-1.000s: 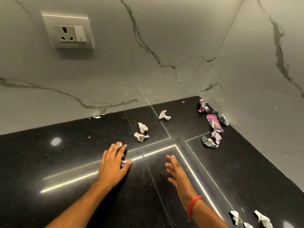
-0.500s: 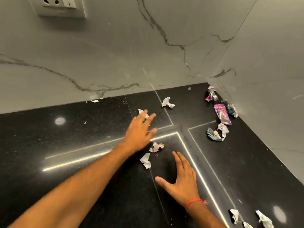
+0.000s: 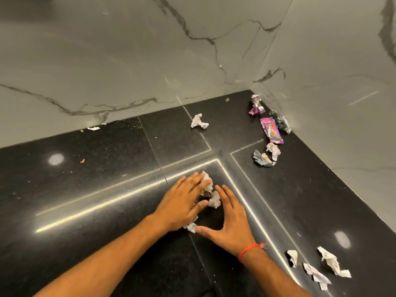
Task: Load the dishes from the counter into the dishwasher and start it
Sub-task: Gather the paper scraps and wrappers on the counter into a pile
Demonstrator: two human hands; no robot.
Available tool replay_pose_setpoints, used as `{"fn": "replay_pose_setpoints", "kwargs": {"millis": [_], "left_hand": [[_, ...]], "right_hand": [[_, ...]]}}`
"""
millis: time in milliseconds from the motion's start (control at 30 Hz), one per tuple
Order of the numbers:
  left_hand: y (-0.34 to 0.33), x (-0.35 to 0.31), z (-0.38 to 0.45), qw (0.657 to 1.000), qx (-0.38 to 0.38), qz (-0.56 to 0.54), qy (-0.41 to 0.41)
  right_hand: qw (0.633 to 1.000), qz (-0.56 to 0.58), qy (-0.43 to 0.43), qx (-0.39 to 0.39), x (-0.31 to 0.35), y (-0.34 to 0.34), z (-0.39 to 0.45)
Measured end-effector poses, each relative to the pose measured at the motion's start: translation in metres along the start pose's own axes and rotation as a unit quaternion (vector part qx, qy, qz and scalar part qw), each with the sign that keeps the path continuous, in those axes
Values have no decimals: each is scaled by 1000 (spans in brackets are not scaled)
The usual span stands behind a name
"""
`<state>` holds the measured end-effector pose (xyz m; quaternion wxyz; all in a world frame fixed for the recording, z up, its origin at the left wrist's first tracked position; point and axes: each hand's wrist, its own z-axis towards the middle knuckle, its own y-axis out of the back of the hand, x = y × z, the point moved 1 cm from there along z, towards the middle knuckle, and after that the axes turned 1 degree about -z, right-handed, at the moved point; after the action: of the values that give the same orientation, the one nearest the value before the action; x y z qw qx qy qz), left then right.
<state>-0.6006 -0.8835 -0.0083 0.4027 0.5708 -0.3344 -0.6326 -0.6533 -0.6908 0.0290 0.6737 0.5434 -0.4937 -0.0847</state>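
Both hands lie flat on the black stone counter [image 3: 90, 189], near the middle of its front part, where two thin light lines in the stone meet at a corner. The left hand [image 3: 182, 203] has its fingers straight and slightly spread, palm down, with the fingertips over a small heap of crumpled white paper scraps [image 3: 211, 192]; another scrap [image 3: 191, 227] shows under the heel of that hand. The right hand [image 3: 232, 221], with a red thread band [image 3: 249, 249] at the wrist, also lies with straight fingers close together and the thumb stretched out to the left, its fingertips just beside the heap, so that the two hands enclose the scraps between them (neither hand curls round anything). No dishes and no dishwasher show in this view; only the counter and the grey marble walls [image 3: 128, 61] behind and to the right of it are in sight. Toward the far right corner of the counter, along the right wall, lie a purple wrapper [image 3: 271, 130], a crumpled pink and silver wrapper [image 3: 256, 105] and some dark crumpled foil [image 3: 280, 123], with a grey and white crumpled pair [image 3: 266, 156] a little nearer. One white crumpled piece [image 3: 199, 121] lies alone near the back wall. At the near right edge three more torn white pieces [image 3: 317, 269] lie close together. Small crumbs dot the left part of the counter.
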Motion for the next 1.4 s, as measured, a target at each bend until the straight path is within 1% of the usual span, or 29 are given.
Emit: {"fn": "replay_pose_setpoints", "kwargs": {"millis": [67,167,300,433,500,567,633,700,767,900,1000,1100,1167,1267,1333,1400], "left_hand": [[-7,-11,7,999,-1,-44,-13],[-2,-10,35,997,-24,-76,2],[20,15,97,998,-36,-26,43],[52,41,166,991,-36,-1,127],[58,55,191,987,-20,22,155],[58,69,205,985,21,39,169],[54,77,208,985,63,38,155],[48,72,198,992,63,43,104],[39,57,175,997,31,36,61],[15,31,116,997,-43,-61,-18],[14,14,80,983,-77,-164,-30],[15,8,71,972,-82,-219,-36],[24,11,78,967,-121,-223,-27],[24,18,124,971,-143,-192,-17],[19,25,168,978,-122,-172,2],[12,34,219,986,-82,-144,22]], "right_hand": [[999,18,-22,-22,-6,3,3],[999,9,-37,-36,-17,10,6],[995,-92,-4,-28,-28,7,9],[993,-120,1,-21,-30,5,11],[993,-115,1,-23,-31,5,12],[994,-111,0,-22,-31,5,13],[994,-109,1,-25,-32,5,14],[994,-105,1,-24,-34,5,14],[994,-103,1,-23,-33,6,13],[995,-98,3,-26,-33,7,13],[995,-92,5,-22,-33,7,12],[996,-89,3,-20,-35,8,14],[995,-97,17,-14,-30,12,15],[995,-100,7,-9,-32,12,15],[995,-98,0,-3,-33,10,14],[996,-92,-2,0,-35,10,14]]}}
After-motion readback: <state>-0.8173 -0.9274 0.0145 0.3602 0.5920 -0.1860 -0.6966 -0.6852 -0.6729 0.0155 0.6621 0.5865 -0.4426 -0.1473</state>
